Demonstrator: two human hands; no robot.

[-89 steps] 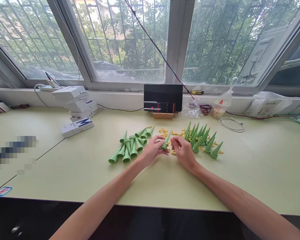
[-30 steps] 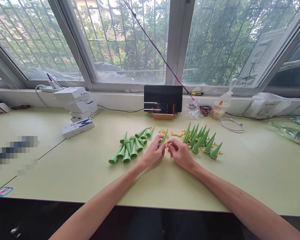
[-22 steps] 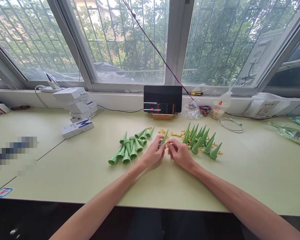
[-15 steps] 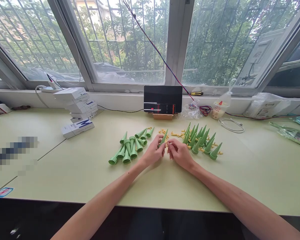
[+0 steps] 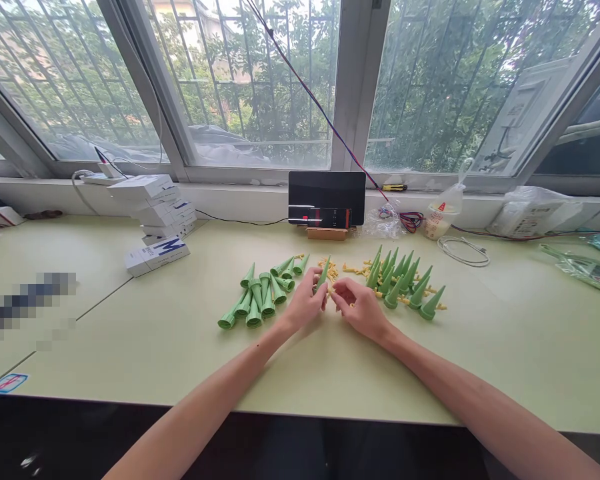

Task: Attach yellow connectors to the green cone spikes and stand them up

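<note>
My left hand (image 5: 304, 308) is closed round the base of a green plastic cone (image 5: 323, 275), whose tip points up and away. My right hand (image 5: 359, 308) is right beside it, its fingertips pinched together at the cone's base on something small that I cannot make out. Left of my hands lies a heap of green cones on their sides (image 5: 257, 293). Right of my hands stands a group of upright green cones (image 5: 403, 280). Small yellow plastic pieces (image 5: 350, 268) are scattered on the pale green table (image 5: 180, 347) behind my hands.
A dark screen on a wooden stand (image 5: 327, 197) sits at the back under the window. A stack of white boxes (image 5: 153, 210) stands at the back left. A white cable (image 5: 463, 250), a plastic cup (image 5: 439, 217) and bags (image 5: 535, 210) lie at the back right.
Over three seconds my hands drew closer together at the cone's base. The cone in my left hand tilted more upright and shifted slightly left. The two cone groups did not move.
</note>
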